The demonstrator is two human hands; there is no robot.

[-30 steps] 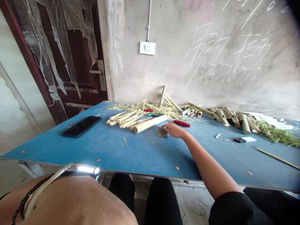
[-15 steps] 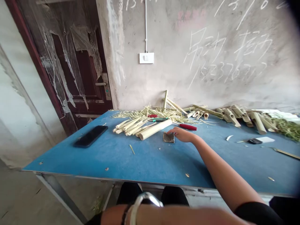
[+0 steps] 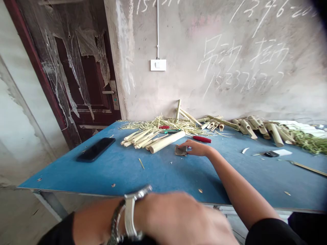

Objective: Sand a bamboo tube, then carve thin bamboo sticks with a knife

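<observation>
My right hand [image 3: 196, 148] reaches across the table and pinches the right edge of a small square of worn grey-brown sandpaper [image 3: 181, 150]. Just behind that hand lies a red-handled tool [image 3: 201, 139]. To the left of the sandpaper are pale peeled bamboo pieces [image 3: 167, 142], a thick one nearest and several thinner ones beside it. Close to the camera, my left hand [image 3: 181, 216] crosses the bottom of the view, smeared by motion, with a watch [image 3: 131, 211] on its wrist. Its fingers cannot be made out.
A black phone [image 3: 96, 149] lies on the blue table [image 3: 153, 177] at left. Bamboo shavings [image 3: 153, 122] and green pens [image 3: 171, 131] sit behind the peeled pieces. Cut bamboo tubes [image 3: 255, 126] line the wall side. A black-and-white knife-like item [image 3: 272, 153] rests at right.
My left hand has come further into view from the bottom edge. My right fingers have closed on the sandpaper's edge, where they lay over its top before. The view has shifted slightly.
</observation>
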